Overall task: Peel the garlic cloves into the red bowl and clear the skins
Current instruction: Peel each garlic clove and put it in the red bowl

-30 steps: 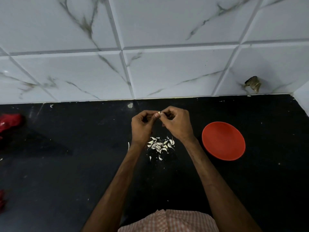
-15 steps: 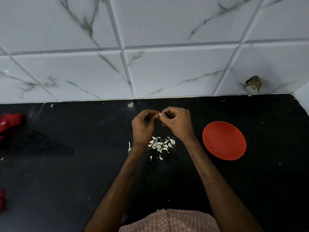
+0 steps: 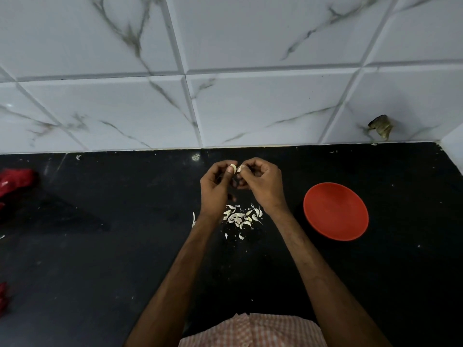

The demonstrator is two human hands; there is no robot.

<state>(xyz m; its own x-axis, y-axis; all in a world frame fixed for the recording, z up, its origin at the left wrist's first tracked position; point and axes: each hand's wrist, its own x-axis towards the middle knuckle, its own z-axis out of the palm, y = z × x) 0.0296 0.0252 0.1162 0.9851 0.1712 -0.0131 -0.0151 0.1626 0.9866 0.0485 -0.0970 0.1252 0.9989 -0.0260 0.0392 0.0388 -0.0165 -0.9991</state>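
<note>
White wall tiles (image 3: 250,108) with grey marble veining form the backdrop; below them runs a black worktop (image 3: 100,271), speckled with pale crumbs.

Item 1. Left hand (image 3: 215,189): raised above the worktop, near the wall. Fingers (image 3: 229,172) curled, thumb and forefinger pinching the garlic clove (image 3: 233,169). The clove stands out pale at the fingertips, its upper end exposed and the rest hidden behind the thumb.

Item 2. Right hand (image 3: 263,184): facing the left, knuckles toward the camera. Fingers (image 3: 246,169) curled, their tips nipping a skin flake (image 3: 240,168) just beside the clove. Whether flake and clove touch cannot be told.

Item 3. Skins (image 3: 241,217): a loose heap of white shavings on the worktop, below and between the two wrists. One stray strip (image 3: 193,219) lies just left of the left wrist.

Item 4. Red bowl (image 3: 335,211): round, upright on the worktop, to the right of the right forearm and apart from it.

Item 5. Red crumpled object (image 3: 15,181): far left edge of the worktop; kind not clear.

Item 6. Small brown scrap (image 3: 380,126): on the wall tile at right, just above the worktop.

Item 7. Checked shirt (image 3: 250,331): at the bottom edge of the view, between the forearms.
</note>
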